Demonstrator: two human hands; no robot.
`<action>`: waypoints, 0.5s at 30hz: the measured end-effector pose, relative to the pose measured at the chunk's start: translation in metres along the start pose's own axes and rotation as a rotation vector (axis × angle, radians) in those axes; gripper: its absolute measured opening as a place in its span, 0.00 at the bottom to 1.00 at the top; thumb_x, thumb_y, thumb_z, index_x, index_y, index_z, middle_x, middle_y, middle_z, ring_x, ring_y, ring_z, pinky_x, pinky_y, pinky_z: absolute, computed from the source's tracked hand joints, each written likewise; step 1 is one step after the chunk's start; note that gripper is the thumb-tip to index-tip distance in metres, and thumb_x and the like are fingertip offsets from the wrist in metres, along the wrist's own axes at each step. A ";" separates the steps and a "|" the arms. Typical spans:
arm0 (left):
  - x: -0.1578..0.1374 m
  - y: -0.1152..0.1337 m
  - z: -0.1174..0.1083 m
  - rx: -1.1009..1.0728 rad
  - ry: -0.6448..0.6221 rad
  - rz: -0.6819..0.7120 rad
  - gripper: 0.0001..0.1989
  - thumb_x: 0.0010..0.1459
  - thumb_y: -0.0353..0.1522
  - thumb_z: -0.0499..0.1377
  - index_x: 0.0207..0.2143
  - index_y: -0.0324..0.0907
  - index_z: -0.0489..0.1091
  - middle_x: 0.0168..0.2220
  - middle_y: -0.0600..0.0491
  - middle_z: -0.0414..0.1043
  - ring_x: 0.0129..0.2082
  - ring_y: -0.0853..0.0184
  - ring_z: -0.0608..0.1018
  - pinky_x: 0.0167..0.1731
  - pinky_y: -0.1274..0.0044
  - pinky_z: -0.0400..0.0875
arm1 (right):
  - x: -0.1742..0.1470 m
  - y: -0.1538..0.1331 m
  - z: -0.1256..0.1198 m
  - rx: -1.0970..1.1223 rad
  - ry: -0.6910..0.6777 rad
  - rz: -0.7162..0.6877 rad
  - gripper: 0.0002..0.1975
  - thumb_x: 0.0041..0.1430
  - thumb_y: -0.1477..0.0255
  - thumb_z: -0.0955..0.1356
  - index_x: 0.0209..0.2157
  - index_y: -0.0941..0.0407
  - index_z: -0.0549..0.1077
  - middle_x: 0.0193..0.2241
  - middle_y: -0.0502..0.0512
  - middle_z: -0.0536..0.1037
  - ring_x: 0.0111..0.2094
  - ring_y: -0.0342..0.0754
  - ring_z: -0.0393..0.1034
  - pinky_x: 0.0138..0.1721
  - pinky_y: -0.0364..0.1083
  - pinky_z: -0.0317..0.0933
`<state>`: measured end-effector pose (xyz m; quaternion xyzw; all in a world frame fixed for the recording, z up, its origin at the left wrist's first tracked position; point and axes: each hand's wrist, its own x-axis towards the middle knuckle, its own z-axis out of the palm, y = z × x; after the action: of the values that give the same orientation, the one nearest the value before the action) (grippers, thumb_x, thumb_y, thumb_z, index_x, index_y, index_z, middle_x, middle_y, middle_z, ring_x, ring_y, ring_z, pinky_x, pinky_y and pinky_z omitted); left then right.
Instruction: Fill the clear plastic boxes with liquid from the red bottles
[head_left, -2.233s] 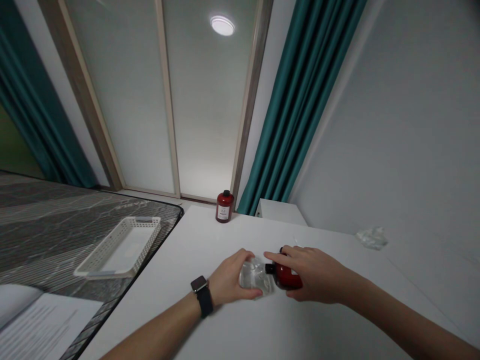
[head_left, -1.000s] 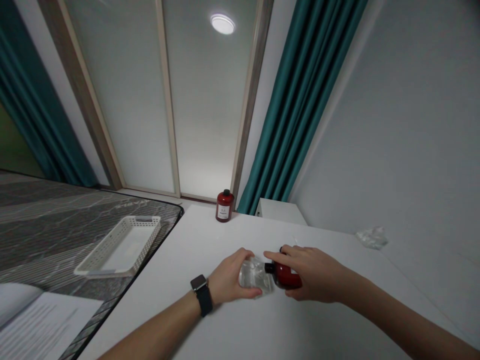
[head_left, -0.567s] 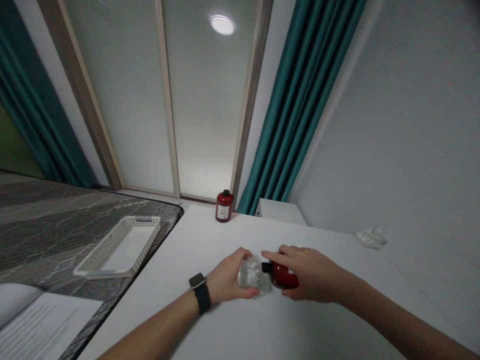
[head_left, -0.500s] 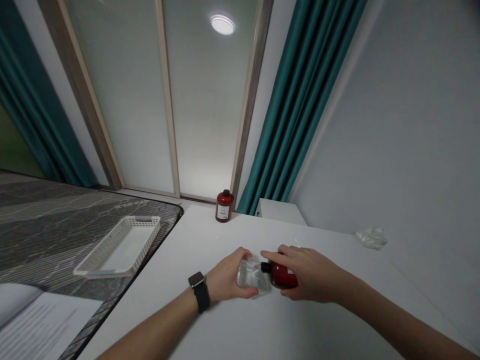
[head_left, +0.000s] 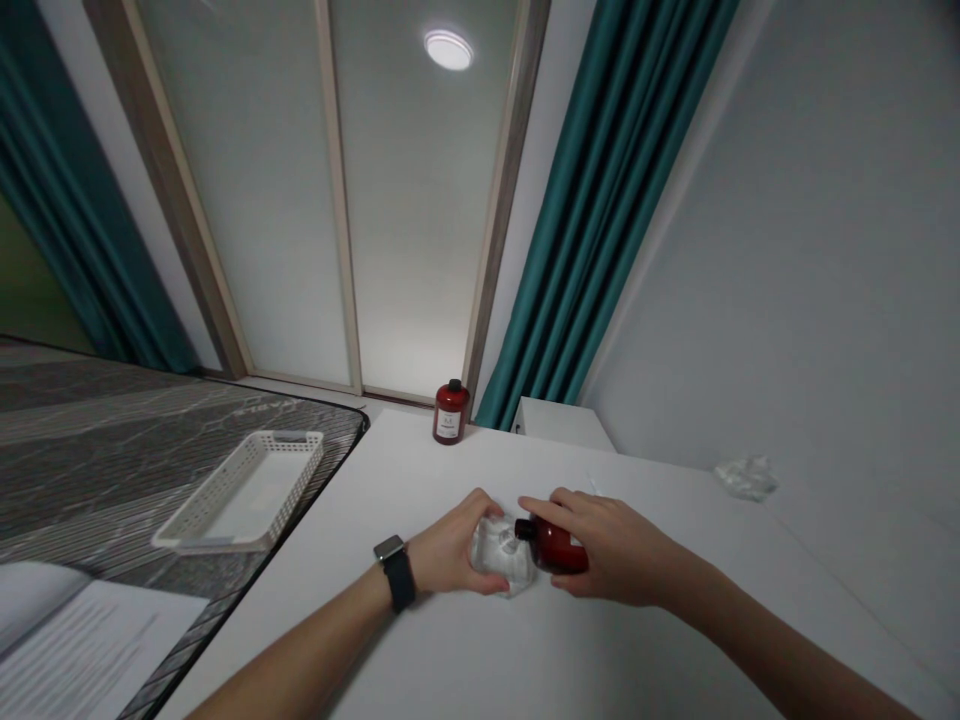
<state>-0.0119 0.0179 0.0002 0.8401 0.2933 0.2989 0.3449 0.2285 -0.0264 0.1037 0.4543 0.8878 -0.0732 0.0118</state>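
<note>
My left hand [head_left: 454,550], with a dark watch on its wrist, has thumb and fingers curled round a clear, see-through container [head_left: 495,553]. Its exact kind is hard to make out. In my right hand [head_left: 611,550] lies a dark red bottle [head_left: 553,548], tipped on its side. The bottle's black neck end points left and overlaps the container's upper right edge; I cannot tell whether a cap is on. Fingers hide most of its label. A second red bottle [head_left: 449,415] with a black cap and white label stands upright at the table's far edge.
Both hands are over a white table [head_left: 405,470]. Crumpled clear plastic [head_left: 746,478] lies at its right side. To the left, a white basket [head_left: 262,535] and an open book [head_left: 105,635] rest on a dark patterned surface [head_left: 187,430]. A white cabinet [head_left: 566,424] stands beyond the table.
My right hand has shifted slightly left with the red bottle, whose neck now reaches a little further over the clear container. My left hand keeps its hold.
</note>
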 end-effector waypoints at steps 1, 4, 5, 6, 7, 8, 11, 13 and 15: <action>0.000 0.000 -0.001 -0.007 -0.002 -0.007 0.33 0.39 0.34 0.74 0.46 0.42 0.63 0.45 0.51 0.67 0.44 0.59 0.73 0.47 0.67 0.70 | 0.000 0.000 0.001 0.023 0.015 0.008 0.40 0.49 0.69 0.72 0.64 0.48 0.59 0.49 0.59 0.74 0.45 0.58 0.73 0.44 0.53 0.64; -0.002 0.000 -0.004 -0.027 -0.020 -0.032 0.31 0.41 0.34 0.73 0.45 0.43 0.62 0.43 0.52 0.68 0.42 0.60 0.73 0.45 0.68 0.70 | -0.001 0.002 0.005 0.111 0.077 0.037 0.40 0.50 0.70 0.72 0.65 0.49 0.58 0.52 0.60 0.73 0.49 0.58 0.72 0.48 0.55 0.65; -0.002 0.000 -0.005 -0.028 -0.028 -0.040 0.31 0.41 0.34 0.73 0.45 0.43 0.62 0.43 0.52 0.69 0.42 0.60 0.73 0.44 0.68 0.69 | -0.001 0.003 0.007 0.149 0.106 0.046 0.40 0.50 0.70 0.72 0.65 0.49 0.57 0.53 0.60 0.73 0.50 0.58 0.71 0.49 0.55 0.65; -0.003 0.000 -0.006 -0.024 -0.033 -0.048 0.31 0.41 0.34 0.73 0.45 0.43 0.62 0.43 0.52 0.69 0.41 0.60 0.73 0.44 0.69 0.69 | -0.002 0.004 0.010 0.191 0.138 0.061 0.41 0.50 0.70 0.72 0.65 0.49 0.56 0.54 0.60 0.72 0.51 0.58 0.71 0.50 0.56 0.65; -0.003 0.000 -0.007 -0.015 -0.035 -0.055 0.31 0.41 0.35 0.73 0.45 0.42 0.62 0.42 0.52 0.69 0.41 0.60 0.73 0.43 0.69 0.69 | -0.002 0.006 0.013 0.234 0.169 0.087 0.41 0.50 0.70 0.72 0.65 0.49 0.55 0.55 0.61 0.72 0.52 0.58 0.71 0.51 0.56 0.65; -0.003 0.000 -0.008 -0.003 -0.036 -0.062 0.31 0.41 0.35 0.73 0.46 0.42 0.63 0.43 0.51 0.69 0.41 0.59 0.73 0.43 0.69 0.69 | -0.003 0.007 0.017 0.277 0.198 0.122 0.42 0.50 0.69 0.72 0.65 0.50 0.54 0.56 0.62 0.71 0.52 0.58 0.71 0.51 0.56 0.65; -0.004 0.000 -0.011 0.023 -0.049 -0.076 0.31 0.40 0.36 0.73 0.46 0.42 0.64 0.43 0.50 0.69 0.41 0.59 0.73 0.41 0.70 0.69 | -0.004 0.010 0.030 0.385 0.269 0.224 0.44 0.49 0.68 0.73 0.64 0.54 0.52 0.56 0.66 0.71 0.52 0.59 0.71 0.52 0.57 0.65; -0.004 0.000 -0.013 0.023 -0.070 -0.090 0.31 0.41 0.36 0.73 0.45 0.41 0.63 0.42 0.51 0.69 0.39 0.61 0.73 0.39 0.71 0.69 | -0.004 0.011 0.039 0.444 0.308 0.252 0.42 0.48 0.68 0.73 0.62 0.54 0.53 0.55 0.66 0.72 0.52 0.59 0.72 0.51 0.57 0.66; -0.005 -0.001 -0.014 0.021 -0.084 -0.100 0.30 0.41 0.36 0.72 0.45 0.42 0.63 0.40 0.52 0.70 0.37 0.62 0.72 0.36 0.73 0.68 | -0.005 0.010 0.046 0.494 0.341 0.262 0.40 0.48 0.68 0.73 0.60 0.53 0.54 0.54 0.65 0.72 0.51 0.58 0.72 0.51 0.57 0.66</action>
<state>-0.0252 0.0211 0.0064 0.8397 0.3232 0.2425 0.3627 0.2376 -0.0306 0.0575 0.5593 0.7665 -0.2071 -0.2384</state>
